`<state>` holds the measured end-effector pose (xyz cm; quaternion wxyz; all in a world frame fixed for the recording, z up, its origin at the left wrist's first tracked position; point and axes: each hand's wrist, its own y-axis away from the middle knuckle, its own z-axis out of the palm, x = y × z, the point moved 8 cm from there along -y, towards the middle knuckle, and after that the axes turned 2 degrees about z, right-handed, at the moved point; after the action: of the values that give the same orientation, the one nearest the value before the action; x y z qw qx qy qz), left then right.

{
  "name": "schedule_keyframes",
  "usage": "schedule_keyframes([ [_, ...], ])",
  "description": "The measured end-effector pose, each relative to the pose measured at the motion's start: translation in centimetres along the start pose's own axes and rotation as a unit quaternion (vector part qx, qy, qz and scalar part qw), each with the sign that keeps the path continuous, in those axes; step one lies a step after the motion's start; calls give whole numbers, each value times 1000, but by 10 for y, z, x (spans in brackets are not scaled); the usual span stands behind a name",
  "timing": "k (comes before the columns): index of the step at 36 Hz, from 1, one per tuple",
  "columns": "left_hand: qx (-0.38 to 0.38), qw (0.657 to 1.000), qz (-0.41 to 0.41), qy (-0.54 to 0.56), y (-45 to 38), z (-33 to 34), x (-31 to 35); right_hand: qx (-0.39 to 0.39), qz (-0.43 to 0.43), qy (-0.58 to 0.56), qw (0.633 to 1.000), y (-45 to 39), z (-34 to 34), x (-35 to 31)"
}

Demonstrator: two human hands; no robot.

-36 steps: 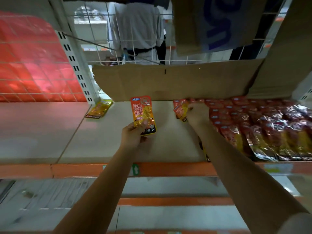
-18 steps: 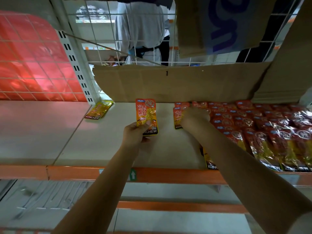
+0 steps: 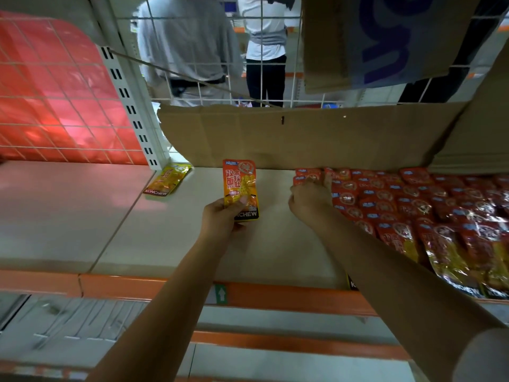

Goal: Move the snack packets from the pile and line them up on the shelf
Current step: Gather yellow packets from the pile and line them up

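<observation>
My left hand [image 3: 224, 216] grips an orange and yellow snack packet [image 3: 240, 186] by its lower end, holding it upright above the middle of the white shelf [image 3: 124, 230]. My right hand [image 3: 311, 198] rests on the left end of the lined-up red packets [image 3: 413, 210], fingers pressing a packet [image 3: 307, 176] at the back of the row. These rows cover the right part of the shelf. One yellow packet [image 3: 168, 179] lies alone at the back left, near the upright post.
Brown cardboard [image 3: 303, 139] stands along the shelf's back. An orange rail [image 3: 275, 296] edges the front. Red sheeting behind wire mesh [image 3: 55, 92] fills the left. People [image 3: 187, 45] stand beyond the mesh. A lower shelf [image 3: 82, 321] sits below.
My right hand slid back along the row's left end to the rear packets. My left hand kept the packet in nearly the same spot.
</observation>
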<state>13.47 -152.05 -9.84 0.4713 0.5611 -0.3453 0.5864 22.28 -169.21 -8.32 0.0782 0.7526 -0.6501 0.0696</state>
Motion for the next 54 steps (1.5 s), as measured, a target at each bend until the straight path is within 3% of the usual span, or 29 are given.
schedule_keyframes([
  [9,-21,1000,-12,-16,-2,10,-2,21,24,-40,999,2,0,6],
  [15,-63,996,-69,12,5,36,-8,123,15,-165,979,11,-16,24],
  [23,-145,983,-67,-94,15,96,-16,125,47,-246,960,48,-32,72],
  [30,-139,970,-82,-180,14,124,-23,140,78,-254,954,62,-28,98],
  [33,-161,939,-28,-302,11,130,-16,151,74,-249,954,66,-27,102],
  [37,-131,848,58,-511,9,128,-3,152,76,-255,952,70,-26,106],
  [41,-133,787,85,-596,11,127,-5,149,70,-252,954,72,-25,106],
  [54,-134,746,145,-636,19,127,-1,127,59,-248,959,74,-28,93],
])
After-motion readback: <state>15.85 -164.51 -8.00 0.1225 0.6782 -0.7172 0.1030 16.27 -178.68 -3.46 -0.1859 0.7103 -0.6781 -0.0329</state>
